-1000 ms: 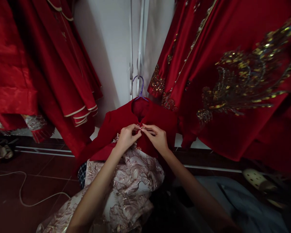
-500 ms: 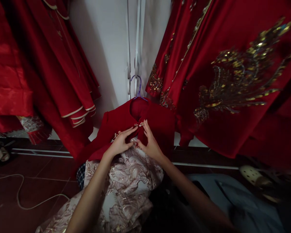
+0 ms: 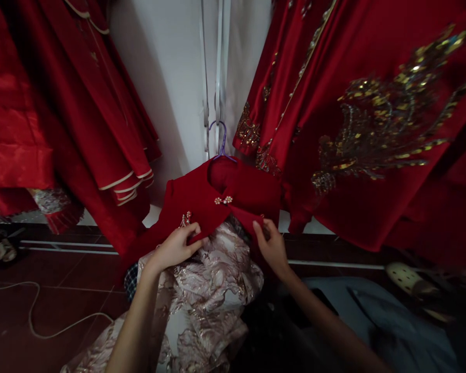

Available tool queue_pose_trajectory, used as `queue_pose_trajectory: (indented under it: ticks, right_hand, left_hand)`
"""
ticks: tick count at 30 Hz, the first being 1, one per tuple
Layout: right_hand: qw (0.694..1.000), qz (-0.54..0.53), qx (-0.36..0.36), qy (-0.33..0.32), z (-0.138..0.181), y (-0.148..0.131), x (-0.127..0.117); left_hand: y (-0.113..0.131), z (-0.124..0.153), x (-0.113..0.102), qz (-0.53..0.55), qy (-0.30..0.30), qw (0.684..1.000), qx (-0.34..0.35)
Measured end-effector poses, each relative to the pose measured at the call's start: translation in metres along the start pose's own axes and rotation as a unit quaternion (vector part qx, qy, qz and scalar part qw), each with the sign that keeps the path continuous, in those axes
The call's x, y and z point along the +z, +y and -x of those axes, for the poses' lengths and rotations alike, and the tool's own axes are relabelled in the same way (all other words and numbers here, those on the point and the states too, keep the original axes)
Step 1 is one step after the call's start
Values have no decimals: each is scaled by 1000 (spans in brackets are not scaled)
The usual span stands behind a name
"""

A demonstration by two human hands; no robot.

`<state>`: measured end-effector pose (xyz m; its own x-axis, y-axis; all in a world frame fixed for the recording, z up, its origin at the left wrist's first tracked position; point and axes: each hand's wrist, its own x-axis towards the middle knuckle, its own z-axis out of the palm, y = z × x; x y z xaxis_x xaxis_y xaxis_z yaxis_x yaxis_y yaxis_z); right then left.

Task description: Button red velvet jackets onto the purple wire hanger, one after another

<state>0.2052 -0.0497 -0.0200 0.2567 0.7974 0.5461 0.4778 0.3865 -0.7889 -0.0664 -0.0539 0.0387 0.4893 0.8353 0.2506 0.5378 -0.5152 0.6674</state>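
Nearest the camera, a pale pink and gold brocade fabric [image 3: 209, 290] lies bunched in folds below the forearms, spilling down towards the dark red floor [image 3: 62, 274]. A light cord [image 3: 34, 321] loops across that floor near its left edge, and a pale perforated shoe [image 3: 406, 277] sits near the right edge.

Just above the brocade, the left hand [image 3: 174, 248] has its fingers closed on the lower hem of a small red jacket [image 3: 202, 199], thumb on top of the cloth beside a beaded ornament [image 3: 185, 219]. The right hand [image 3: 274, 248] pinches the opposite front hem, fingers curled onto the fabric edge. The two hands are apart, holding the fronts spread.

The jacket hangs centrally (its neck fastened by a small pearl clasp [image 3: 223, 200]) from a purple hanger hook [image 3: 220, 140] caught on a white vertical rail [image 3: 217, 77]. Behind, plain red gowns [image 3: 81, 103] hang at the left, and a red gown with gold embroidery [image 3: 373, 129] fills the right.
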Motion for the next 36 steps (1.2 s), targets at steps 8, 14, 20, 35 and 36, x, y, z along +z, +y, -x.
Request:
queue_pose_trajectory:
  ticks: [8, 14, 20, 35, 36]
  right_hand:
    - [975, -162, 81, -128, -39, -73, -32]
    - [990, -104, -38, -88, -32, -80, 19]
    - [984, -29, -138, -110, -28, -59, 67]
    - [982, -106, -67, -139, -11, -33, 121]
    - [983, -112, -59, -133, -12, -34, 123]
  left_hand:
    - [-24, -74, 84, 155, -6, 988, -17]
    - [-18, -65, 118, 100, 18, 994, -33]
    - [-20, -35, 62, 151, 117, 981, -37]
    - [-58, -47, 69, 332, 379, 860, -75]
    - [-57, -47, 69, 343, 382, 855, -78]
